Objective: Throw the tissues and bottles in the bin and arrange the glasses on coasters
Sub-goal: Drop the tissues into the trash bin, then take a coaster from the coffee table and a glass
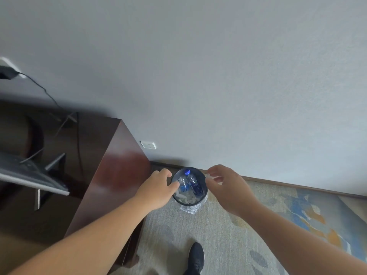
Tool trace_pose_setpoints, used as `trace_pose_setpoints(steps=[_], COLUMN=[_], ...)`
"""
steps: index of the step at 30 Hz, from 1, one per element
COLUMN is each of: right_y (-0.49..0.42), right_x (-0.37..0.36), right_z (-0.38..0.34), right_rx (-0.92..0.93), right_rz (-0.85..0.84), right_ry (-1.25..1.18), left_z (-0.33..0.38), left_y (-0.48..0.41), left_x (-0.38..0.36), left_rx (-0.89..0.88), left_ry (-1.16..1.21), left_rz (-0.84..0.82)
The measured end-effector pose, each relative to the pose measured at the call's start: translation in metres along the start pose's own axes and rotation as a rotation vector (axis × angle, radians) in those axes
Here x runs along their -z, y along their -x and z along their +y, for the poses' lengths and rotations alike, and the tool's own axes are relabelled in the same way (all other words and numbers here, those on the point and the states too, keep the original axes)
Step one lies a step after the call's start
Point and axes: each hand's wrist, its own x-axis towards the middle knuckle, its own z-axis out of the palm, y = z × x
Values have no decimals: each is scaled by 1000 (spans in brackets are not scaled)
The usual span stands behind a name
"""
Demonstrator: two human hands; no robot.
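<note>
The grip of the left hand (158, 188) was seen loose, with fingers lightly curled and nothing held. Its thumb lay across the view of the near rim of a small round black waste bin (188, 204). The grip of the right hand (228, 189) was likewise slack and empty, with fingers apart above the bin's far right edge.

Inside the bin, a clear plastic bottle with a blue cap (183, 182) was seen leaning just beside a second plastic bottle with a dark blue label (195, 187). Crumpled white tissues (187, 198) were bunched under them. A clear plastic liner (191, 210) was folded out over the near rim.

The bin was set on a grey-beige carpet (228, 245) patterned with blue and orange patches, close against a brown skirting board (297, 186) and a plain pale grey wall (198, 76). A white wall socket (148, 145) was fixed low on that wall. The glossy end panel of a dark reddish-brown wooden counter (115, 171) stood just left of the bin. A black shoe (196, 257) was planted on the carpet at the lower edge, cut off by the frame.

At the far left, a grey slab-like object (29, 173) was blurred and could not be identified. A black cable (43, 90) was seen running down from a dark plug (7, 73) at the frame's edge. The space beneath the counter was lost in shadow.
</note>
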Motion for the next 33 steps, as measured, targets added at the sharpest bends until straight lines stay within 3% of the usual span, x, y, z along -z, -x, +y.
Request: trace_pose_setpoints(steps=[17,27,33], right_y=[47,194,283], right_x=[-10,-57,-106], right_z=[-116,-190,-215], right_rx=[390,649,795], right_rz=[19,61,-11], right_ry=[34,64,152], left_z=[-8,-74,-133], left_y=[138,318,435], left_x=[79,85,58], left_rx=[-140,-76,98], left_ry=[-148,-88,-7], left_rz=[571,843,939])
